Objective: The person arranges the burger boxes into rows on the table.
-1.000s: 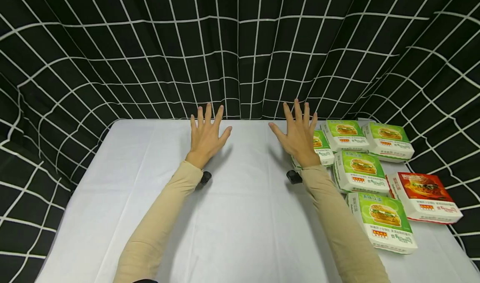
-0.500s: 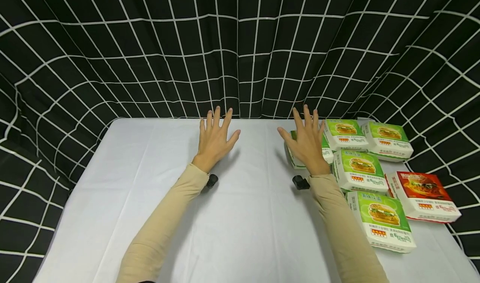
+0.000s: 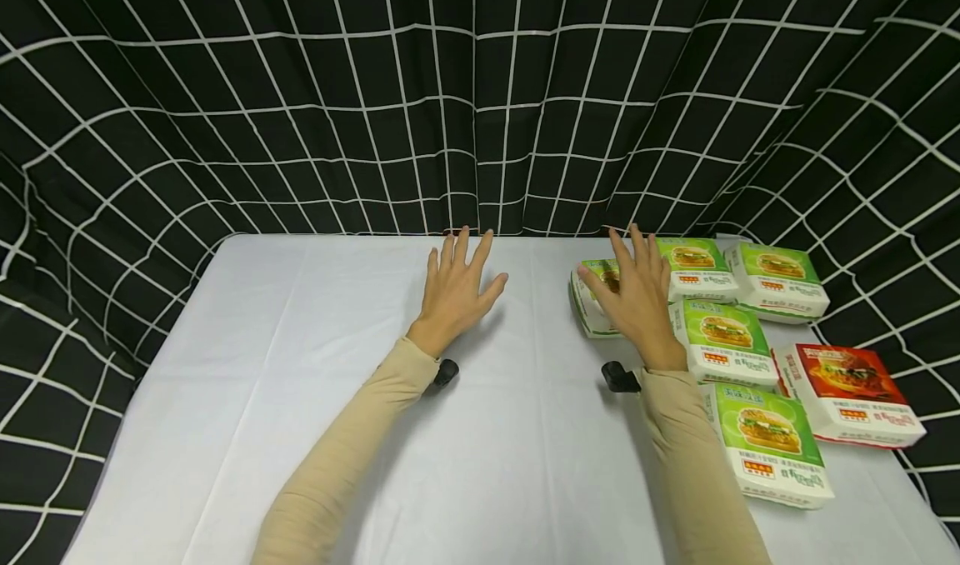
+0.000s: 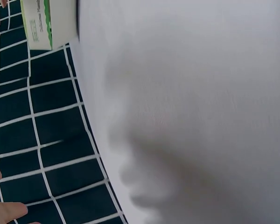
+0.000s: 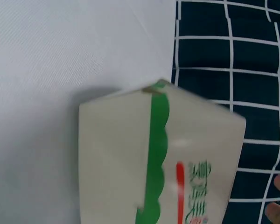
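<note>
Left hand [image 3: 452,298] and right hand [image 3: 637,308] splayed wide, holding nothing; green-and-white hamburger box [image 3: 592,317] on desk [image 3: 495,465], partly hidden by right hand, is likely light, crushable card, best gripped gently by opposite sides.

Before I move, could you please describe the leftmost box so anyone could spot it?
On the white table, find boxes at the person's right. At their left end, near the far edge, sits a green and white box. In the head view, only this one is crossed by the thumb of the right hand.

Green-white burger box [image 5: 149,161]; face up
</note>
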### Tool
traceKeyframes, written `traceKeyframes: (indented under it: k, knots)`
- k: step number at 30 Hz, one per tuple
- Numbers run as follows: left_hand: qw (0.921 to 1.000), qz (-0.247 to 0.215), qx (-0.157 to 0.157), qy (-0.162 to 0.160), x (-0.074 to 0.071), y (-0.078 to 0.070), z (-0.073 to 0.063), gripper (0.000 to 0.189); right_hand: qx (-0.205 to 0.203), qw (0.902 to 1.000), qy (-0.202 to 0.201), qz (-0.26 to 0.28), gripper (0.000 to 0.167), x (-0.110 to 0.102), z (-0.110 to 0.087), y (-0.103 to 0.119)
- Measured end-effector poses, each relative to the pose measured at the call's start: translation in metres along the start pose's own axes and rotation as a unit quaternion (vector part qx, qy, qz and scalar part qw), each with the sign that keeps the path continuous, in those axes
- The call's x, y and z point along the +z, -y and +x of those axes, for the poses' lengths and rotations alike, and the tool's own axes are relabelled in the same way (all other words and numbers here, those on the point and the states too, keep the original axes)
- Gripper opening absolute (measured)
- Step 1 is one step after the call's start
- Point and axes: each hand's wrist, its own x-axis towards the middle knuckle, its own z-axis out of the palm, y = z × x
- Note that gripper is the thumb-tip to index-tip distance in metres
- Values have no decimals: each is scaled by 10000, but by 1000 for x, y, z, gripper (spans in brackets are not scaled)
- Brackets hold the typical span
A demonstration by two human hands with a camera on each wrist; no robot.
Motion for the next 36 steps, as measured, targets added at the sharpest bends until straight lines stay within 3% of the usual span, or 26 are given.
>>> traceKeyframes:
  k: [17, 28, 36]
  knots:
    - [9983, -380, 335, 301, 22, -39, -2, 68, 210, 9989, 134, 396, 78, -14, -19, -28]
    - [9968, -344, 540, 489, 36, -61, -1, 68, 277, 9975, 364, 544, 72, -20, -26, -41]
    - [9915, -805, 646, 793, 48, -74, -2, 69, 367, 9962, 592, 515, 70, -22, -28, -45]
